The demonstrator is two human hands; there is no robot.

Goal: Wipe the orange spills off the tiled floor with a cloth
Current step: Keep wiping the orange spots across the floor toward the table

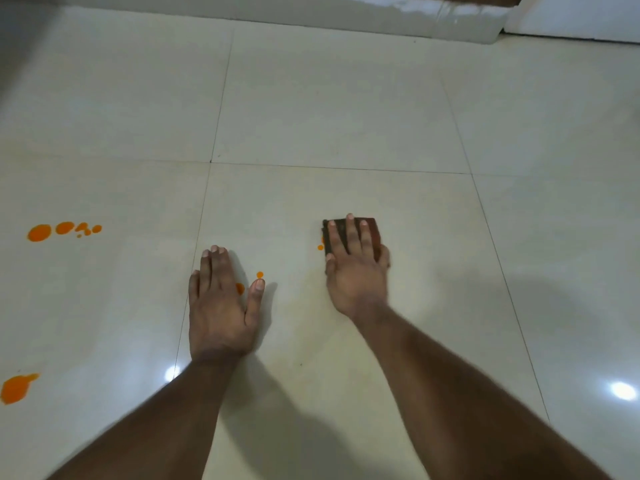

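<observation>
Tiled floor (346, 109): right hand (355, 268) presses cloth (372, 230) (orange spills (40, 232) nearby).

Lighting is even and moderately dim, from overhead. Two bright glare spots sit on the glossy floor (311, 116), one near each forearm. Soft shadows fall to the right of both arms. Forearms near the bottom edge are blurred. Tile joints bow outward toward the edges, showing wide-angle distortion.

Cloth (370, 233) right of spills (40, 232)
</observation>
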